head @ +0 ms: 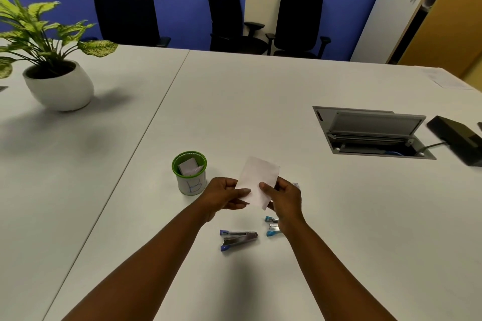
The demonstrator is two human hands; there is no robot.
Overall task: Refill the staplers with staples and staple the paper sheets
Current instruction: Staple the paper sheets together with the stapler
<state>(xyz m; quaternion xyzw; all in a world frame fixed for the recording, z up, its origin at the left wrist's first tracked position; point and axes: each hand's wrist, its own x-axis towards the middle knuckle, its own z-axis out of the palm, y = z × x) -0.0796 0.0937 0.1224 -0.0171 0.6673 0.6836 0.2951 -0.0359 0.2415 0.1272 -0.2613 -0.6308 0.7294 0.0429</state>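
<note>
Both hands, left (221, 194) and right (285, 197), pinch the paper (258, 180) above the tabletop (234, 101), with the open stapler (238, 239) lying crosswise just below, nearer the left.

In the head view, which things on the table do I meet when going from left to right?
Potted plant → green-rimmed cup → purple stapler → open cable box → black device.
</note>
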